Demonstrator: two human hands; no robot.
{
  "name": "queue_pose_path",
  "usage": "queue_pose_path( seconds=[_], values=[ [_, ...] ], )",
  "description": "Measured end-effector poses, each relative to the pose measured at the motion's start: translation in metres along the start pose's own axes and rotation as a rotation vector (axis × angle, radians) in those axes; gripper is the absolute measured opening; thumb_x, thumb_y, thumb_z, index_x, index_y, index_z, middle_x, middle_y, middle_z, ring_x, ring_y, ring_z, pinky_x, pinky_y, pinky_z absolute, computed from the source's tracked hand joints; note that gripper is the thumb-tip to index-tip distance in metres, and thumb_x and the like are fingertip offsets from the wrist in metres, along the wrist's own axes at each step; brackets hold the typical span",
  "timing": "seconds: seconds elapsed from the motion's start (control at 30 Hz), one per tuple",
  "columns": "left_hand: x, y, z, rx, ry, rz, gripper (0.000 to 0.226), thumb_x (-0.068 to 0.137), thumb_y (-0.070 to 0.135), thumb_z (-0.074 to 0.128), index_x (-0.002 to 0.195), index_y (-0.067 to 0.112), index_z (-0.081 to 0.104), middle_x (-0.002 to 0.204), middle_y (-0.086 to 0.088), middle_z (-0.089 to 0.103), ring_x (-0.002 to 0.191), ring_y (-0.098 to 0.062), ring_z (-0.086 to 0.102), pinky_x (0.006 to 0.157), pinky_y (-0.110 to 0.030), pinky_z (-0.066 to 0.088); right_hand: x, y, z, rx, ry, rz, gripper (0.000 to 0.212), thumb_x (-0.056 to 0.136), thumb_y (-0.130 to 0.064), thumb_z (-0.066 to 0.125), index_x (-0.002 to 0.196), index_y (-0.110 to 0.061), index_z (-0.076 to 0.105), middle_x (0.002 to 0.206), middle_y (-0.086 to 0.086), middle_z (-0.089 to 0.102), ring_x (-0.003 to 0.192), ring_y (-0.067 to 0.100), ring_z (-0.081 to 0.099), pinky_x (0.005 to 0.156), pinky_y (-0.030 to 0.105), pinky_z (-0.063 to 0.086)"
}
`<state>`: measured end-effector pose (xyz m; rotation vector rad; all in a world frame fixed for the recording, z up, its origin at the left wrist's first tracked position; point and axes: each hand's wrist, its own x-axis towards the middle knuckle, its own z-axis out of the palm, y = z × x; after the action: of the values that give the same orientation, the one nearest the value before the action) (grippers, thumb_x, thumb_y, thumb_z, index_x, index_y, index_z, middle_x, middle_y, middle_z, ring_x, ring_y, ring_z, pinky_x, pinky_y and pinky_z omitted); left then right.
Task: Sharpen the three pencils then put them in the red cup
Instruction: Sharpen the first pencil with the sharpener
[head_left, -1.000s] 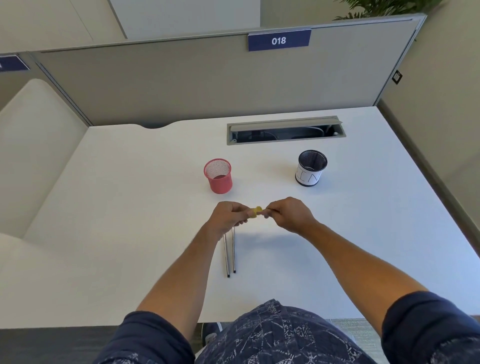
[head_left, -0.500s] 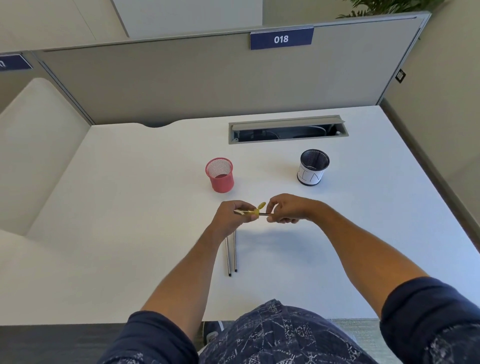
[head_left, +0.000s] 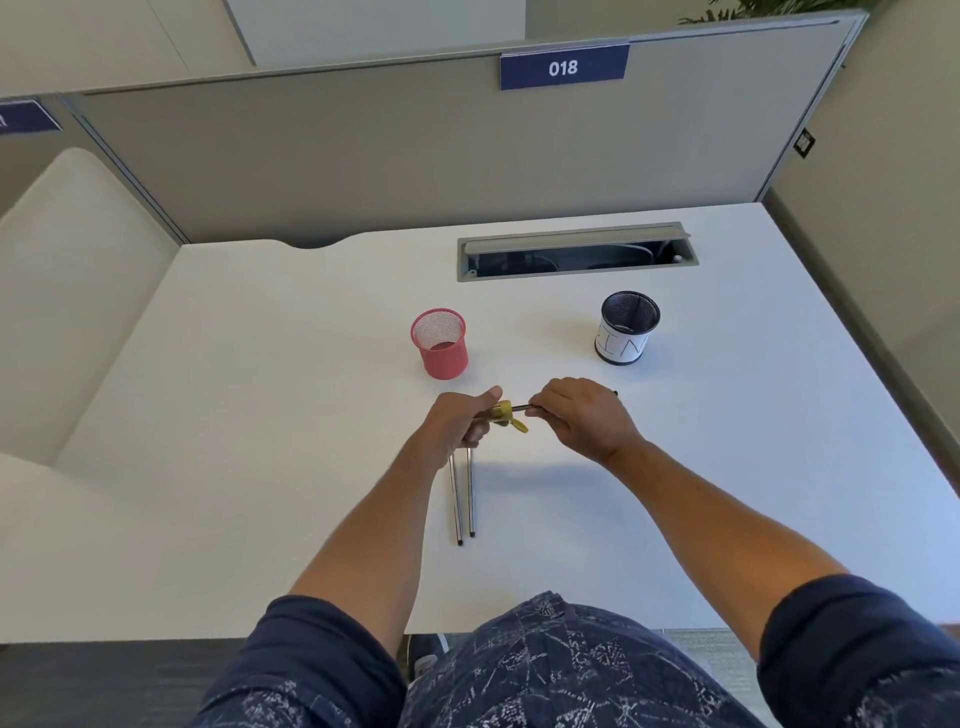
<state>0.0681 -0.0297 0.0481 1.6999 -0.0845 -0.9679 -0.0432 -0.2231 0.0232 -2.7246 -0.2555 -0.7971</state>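
Your left hand (head_left: 460, 423) grips a yellow sharpener (head_left: 505, 413); your right hand (head_left: 584, 415) pinches a pencil (head_left: 522, 408) entering it. The red cup (head_left: 440, 343) stands at twelve o'clock, the black cup (head_left: 626, 327) at two, and two pencils (head_left: 464, 499) lie on the tabletop (head_left: 260, 415) at six.

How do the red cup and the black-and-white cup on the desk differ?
The red cup is pinkish-red mesh all over; the black-and-white cup has a dark mesh inside and a white wrap with hand-drawn lettering. The red cup stands nearer the left hand, the black-and-white cup beyond the right hand. Both stand upright, with no pencils sticking out.
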Motion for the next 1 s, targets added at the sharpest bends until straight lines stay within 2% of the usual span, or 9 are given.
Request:
queue_pose_path(
  seconds=[0.17,0.3,0.43,0.5,0.6,0.7,0.8,0.9,1.0],
  values=[
    [0.000,-0.004,0.002,-0.015,-0.062,0.004,0.040,0.095,0.037,0.070,0.094,-0.002,0.077,0.058,-0.003,0.060,0.052,-0.015,0.043,0.059,-0.026,0.038,-0.003,0.001,-0.002,0.026,-0.006,0.033,0.027,0.098,-0.032,0.060,0.086,-0.012,0.073,0.070,0.001,0.062,0.058,0.024,0.055,0.048,0.030,0.041],
    [0.003,-0.009,-0.004,0.106,-0.069,0.084,0.046,0.084,0.042,0.079,0.092,-0.004,0.078,0.070,-0.014,0.067,0.059,-0.017,0.050,0.066,-0.029,0.043,-0.004,-0.001,-0.001,0.073,-0.176,0.251,0.036,0.096,-0.046,0.053,0.086,-0.021,0.077,0.072,-0.005,0.067,0.064,0.026,0.061,0.050,0.031,0.047],
    [0.001,-0.012,-0.006,0.118,-0.062,0.123,0.029,0.086,0.027,0.081,0.091,-0.001,0.079,0.072,-0.015,0.069,0.057,-0.013,0.051,0.066,-0.025,0.043,0.006,-0.005,-0.008,0.100,-0.377,0.376,0.023,0.097,-0.041,0.064,0.095,-0.025,0.079,0.088,-0.008,0.076,0.079,0.020,0.064,0.060,0.026,0.040],
    [-0.001,-0.012,-0.005,0.115,-0.056,0.153,0.022,0.084,0.017,0.083,0.094,-0.002,0.079,0.071,-0.013,0.068,0.056,-0.010,0.052,0.061,-0.020,0.042,0.010,-0.006,-0.011,0.148,-0.465,0.490,0.021,0.096,-0.042,0.065,0.092,-0.028,0.080,0.083,-0.009,0.075,0.077,0.016,0.063,0.061,0.026,0.042],
    [-0.004,-0.014,-0.004,0.161,-0.045,0.211,0.017,0.079,0.008,0.086,0.094,0.004,0.079,0.074,-0.002,0.072,0.065,-0.006,0.062,0.064,-0.018,0.047,0.015,-0.007,-0.016,0.383,-0.580,0.694,0.024,0.092,-0.041,0.069,0.076,-0.027,0.078,0.058,-0.007,0.060,0.057,0.011,0.051,0.057,0.027,0.040],
    [-0.006,-0.013,-0.001,0.129,-0.036,0.254,0.024,0.073,-0.002,0.087,0.093,0.007,0.078,0.086,-0.007,0.077,0.080,-0.015,0.071,0.080,-0.028,0.057,0.019,-0.006,-0.024,0.606,-0.652,0.772,0.032,0.094,-0.039,0.068,0.072,-0.017,0.079,0.054,-0.001,0.051,0.050,0.010,0.041,0.052,0.025,0.035],
    [-0.007,-0.011,0.003,0.153,-0.030,0.274,0.029,0.070,-0.006,0.088,0.093,0.009,0.078,0.090,-0.012,0.077,0.082,-0.017,0.072,0.085,-0.032,0.058,0.020,-0.002,-0.030,0.814,-0.778,0.880,0.038,0.098,-0.038,0.064,0.079,-0.007,0.077,0.053,0.001,0.039,0.047,0.014,0.028,0.047,0.022,0.023],
    [-0.008,-0.011,0.003,0.161,-0.036,0.279,0.030,0.070,-0.003,0.089,0.096,0.008,0.079,0.093,-0.015,0.078,0.081,-0.016,0.072,0.086,-0.035,0.059,0.020,0.002,-0.033,0.874,-0.862,0.885,0.038,0.100,-0.040,0.061,0.086,-0.009,0.078,0.057,0.002,0.035,0.051,0.015,0.023,0.048,0.024,0.018],
    [-0.009,-0.013,0.003,0.177,-0.016,0.266,0.024,0.074,0.008,0.089,0.096,0.010,0.080,0.083,-0.006,0.076,0.072,-0.010,0.066,0.070,-0.026,0.051,0.023,0.001,-0.035,0.752,-0.837,0.798,0.026,0.090,-0.039,0.074,0.098,-0.015,0.071,0.059,0.002,0.055,0.053,0.015,0.041,0.047,0.023,0.029]
  ],
)
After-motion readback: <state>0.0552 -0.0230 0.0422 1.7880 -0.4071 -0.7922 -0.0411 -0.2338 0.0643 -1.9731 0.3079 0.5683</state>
